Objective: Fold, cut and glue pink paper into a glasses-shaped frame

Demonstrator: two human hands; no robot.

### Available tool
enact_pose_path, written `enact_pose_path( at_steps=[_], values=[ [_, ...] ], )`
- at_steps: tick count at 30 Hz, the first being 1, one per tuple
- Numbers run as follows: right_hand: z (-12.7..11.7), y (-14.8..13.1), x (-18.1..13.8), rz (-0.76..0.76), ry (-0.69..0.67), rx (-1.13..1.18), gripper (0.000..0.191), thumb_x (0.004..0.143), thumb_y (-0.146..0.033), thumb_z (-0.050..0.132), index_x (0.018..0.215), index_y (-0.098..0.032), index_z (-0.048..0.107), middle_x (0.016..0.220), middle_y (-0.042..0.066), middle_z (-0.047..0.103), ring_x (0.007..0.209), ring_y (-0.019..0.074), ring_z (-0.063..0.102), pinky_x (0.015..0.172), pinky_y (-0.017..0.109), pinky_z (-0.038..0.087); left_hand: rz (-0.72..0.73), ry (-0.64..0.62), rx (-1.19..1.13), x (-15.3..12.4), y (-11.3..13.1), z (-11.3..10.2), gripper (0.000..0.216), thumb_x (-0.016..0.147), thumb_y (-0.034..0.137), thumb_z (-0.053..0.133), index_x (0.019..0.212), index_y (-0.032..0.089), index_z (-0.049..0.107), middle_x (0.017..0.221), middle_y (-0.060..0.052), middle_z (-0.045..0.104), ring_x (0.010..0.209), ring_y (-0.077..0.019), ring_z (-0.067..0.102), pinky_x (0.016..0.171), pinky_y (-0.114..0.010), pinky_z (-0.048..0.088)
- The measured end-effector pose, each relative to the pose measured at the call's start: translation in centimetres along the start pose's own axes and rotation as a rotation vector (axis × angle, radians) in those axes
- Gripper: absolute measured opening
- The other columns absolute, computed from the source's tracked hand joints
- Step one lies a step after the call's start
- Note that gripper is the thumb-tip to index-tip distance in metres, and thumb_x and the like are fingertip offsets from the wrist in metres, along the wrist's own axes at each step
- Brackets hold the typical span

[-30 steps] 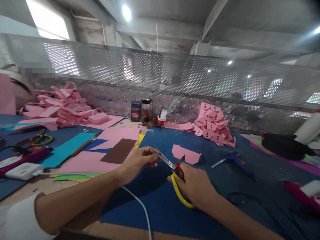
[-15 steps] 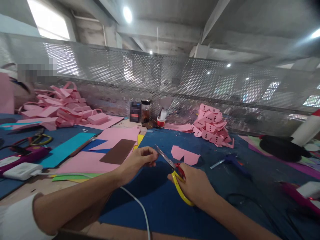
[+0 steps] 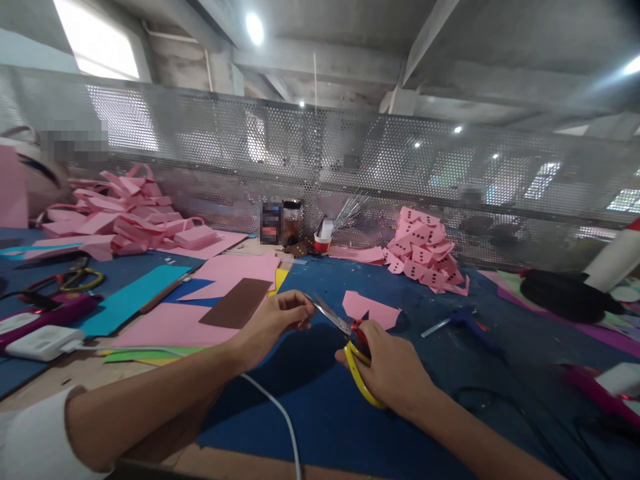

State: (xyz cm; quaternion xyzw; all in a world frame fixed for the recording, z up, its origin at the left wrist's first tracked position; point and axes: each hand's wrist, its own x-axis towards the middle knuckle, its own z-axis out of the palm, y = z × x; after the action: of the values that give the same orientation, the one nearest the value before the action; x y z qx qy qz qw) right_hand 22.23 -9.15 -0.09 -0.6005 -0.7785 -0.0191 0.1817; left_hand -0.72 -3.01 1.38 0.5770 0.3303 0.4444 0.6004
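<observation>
My right hand (image 3: pixel 390 367) is wrapped round the yellow and red handles of a pair of scissors (image 3: pixel 345 340), whose steel blades point up and left toward my left hand. My left hand (image 3: pixel 277 320) is curled in a pinch right at the blade tips; what it pinches is too small to make out. Both hands hover over the blue mat (image 3: pixel 320 407). A cut pink paper shape (image 3: pixel 370 308) lies just beyond the scissors.
Pink, brown and teal sheets (image 3: pixel 220 293) lie left of my hands. Piles of pink pieces sit at back left (image 3: pixel 130 217) and back centre (image 3: pixel 425 257). A white cable (image 3: pixel 280 413), a blue glue gun (image 3: pixel 465 320), jars (image 3: pixel 283 223) and a perforated metal screen (image 3: pixel 350 173) surround the mat.
My hands have barely shifted; the scissors tilted slightly and their blades now sit closer to my left fingers.
</observation>
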Motion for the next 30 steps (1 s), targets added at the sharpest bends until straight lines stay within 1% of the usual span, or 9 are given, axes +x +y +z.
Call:
enact_pose_path(
  at_steps=[10,17,24,30],
  values=[
    [-0.02,0.02,0.07,0.013,-0.008,-0.002,0.045,0.086,-0.065,0.047,0.096,-0.021,0.050,0.087,0.002,0.064,0.070,0.0226,0.064,0.056,0.028,0.022,0.003,0.013,0.008,-0.02,0.24,0.15,0.014,0.080,0.026,0.069,0.080,0.014,0.063,0.074,0.001,0.056,0.066,-0.0088,0.051,0.064,-0.022,0.040],
    [0.07,-0.06,-0.03,-0.019,-0.009,0.015,0.044,0.085,-0.064,0.049,0.094,-0.021,0.051,0.086,0.002,0.065,0.071,0.0217,0.064,0.056,0.028,0.022,-0.018,-0.003,-0.001,0.00,0.21,0.31,0.018,0.077,0.025,0.072,0.089,0.015,0.064,0.078,-0.001,0.059,0.067,-0.0093,0.052,0.064,-0.023,0.041],
    [-0.29,-0.30,-0.06,-0.016,-0.033,0.016,0.044,0.087,-0.064,0.047,0.093,-0.021,0.053,0.086,0.002,0.066,0.070,0.0203,0.064,0.055,0.028,0.022,-0.020,-0.035,0.027,-0.05,-0.11,0.20,0.019,0.078,0.028,0.072,0.090,0.015,0.065,0.078,0.000,0.058,0.068,-0.0101,0.052,0.065,-0.024,0.042],
    [-0.38,-0.42,-0.12,-0.022,-0.049,0.003,0.042,0.088,-0.062,0.047,0.088,-0.021,0.053,0.083,0.001,0.066,0.070,0.0191,0.063,0.055,0.028,0.023,-0.032,-0.023,0.030,-0.02,-0.09,0.23,0.021,0.076,0.029,0.073,0.089,0.015,0.065,0.077,-0.001,0.058,0.067,-0.0107,0.053,0.065,-0.024,0.042]
  ],
)
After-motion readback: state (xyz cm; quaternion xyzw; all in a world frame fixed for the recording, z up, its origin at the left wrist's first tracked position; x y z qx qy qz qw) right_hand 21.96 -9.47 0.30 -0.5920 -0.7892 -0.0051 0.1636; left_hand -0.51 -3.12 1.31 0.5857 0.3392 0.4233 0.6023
